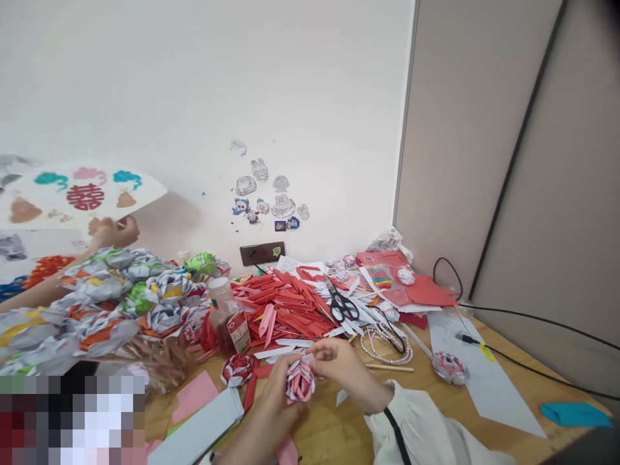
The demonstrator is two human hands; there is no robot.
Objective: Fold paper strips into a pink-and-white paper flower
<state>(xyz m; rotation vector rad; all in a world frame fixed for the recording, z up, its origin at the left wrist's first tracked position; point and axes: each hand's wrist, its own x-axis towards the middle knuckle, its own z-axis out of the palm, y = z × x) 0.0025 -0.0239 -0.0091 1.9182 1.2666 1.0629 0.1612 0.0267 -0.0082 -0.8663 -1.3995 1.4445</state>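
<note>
Holding a pink-and-white paper rose (300,380) over the table (323,431), the left hand (287,387) had its fingers curled snugly round it, while the right hand (334,363) had loosely bent fingers at its edge.

Bare light-brown wooden tabletop (334,429) opens between the left hand (278,391) and right hand (343,365), toward the near edge. Beyond them, a heaped pile of red folded paper strips (281,297) and black-handled scissors (343,309) block low passage; open air lies above. Massed multicolored paper flowers (159,297) obstruct the left, a thin black cable (533,372) the right.
</note>
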